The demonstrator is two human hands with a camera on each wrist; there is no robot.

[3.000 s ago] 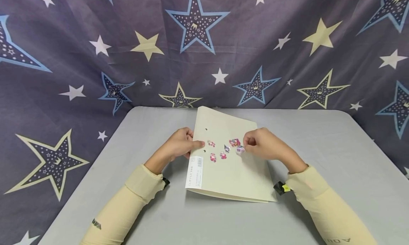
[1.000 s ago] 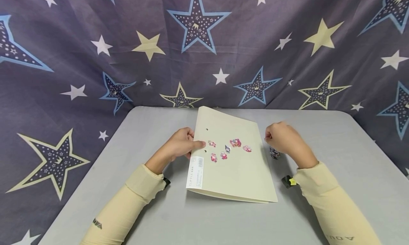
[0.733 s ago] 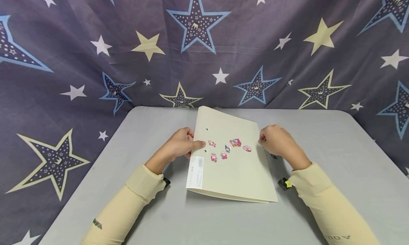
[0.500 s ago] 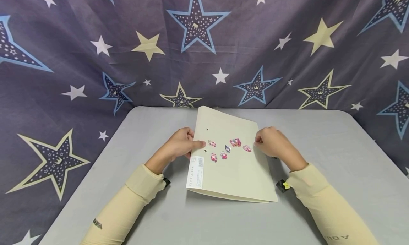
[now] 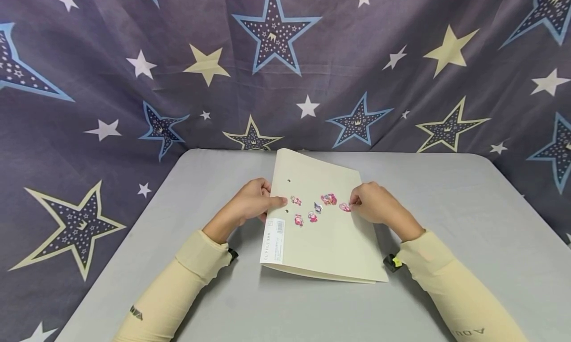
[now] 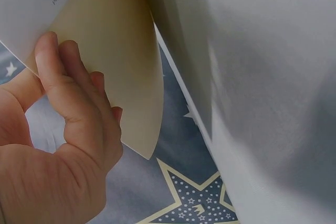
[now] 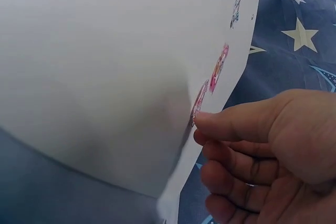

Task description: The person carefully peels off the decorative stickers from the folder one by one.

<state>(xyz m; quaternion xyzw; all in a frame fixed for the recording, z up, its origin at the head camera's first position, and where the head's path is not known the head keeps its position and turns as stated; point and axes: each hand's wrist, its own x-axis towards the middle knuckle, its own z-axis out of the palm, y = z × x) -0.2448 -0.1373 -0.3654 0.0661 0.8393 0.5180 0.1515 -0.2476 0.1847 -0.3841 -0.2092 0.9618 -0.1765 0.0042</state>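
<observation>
A cream file folder [image 5: 321,253], tilted on the table, carries several small cartoon stickers [image 5: 312,216], mostly pink. My left hand [image 5: 251,201] grips the folder's left edge, thumb on its face. In the left wrist view, fingers of my left hand [image 6: 79,98] lie along the back of the folder [image 6: 118,45]. My right hand [image 5: 375,204] is at the rightmost pink sticker [image 5: 344,207]. In the right wrist view, thumb and index finger of my right hand [image 7: 252,145] pinch together at the end of that sticker [image 7: 199,98]; the other fingers are curled.
The folder lies on a grey table [image 5: 214,292], its far edge against a dark curtain [image 5: 250,89] printed with stars. A white label [image 5: 272,240] and two punched holes mark the folder's left side.
My right hand has come left from beside the folder to the rightmost pink sticker. A dark patterned piece on the table is now hidden behind it. The left hand stays in place.
</observation>
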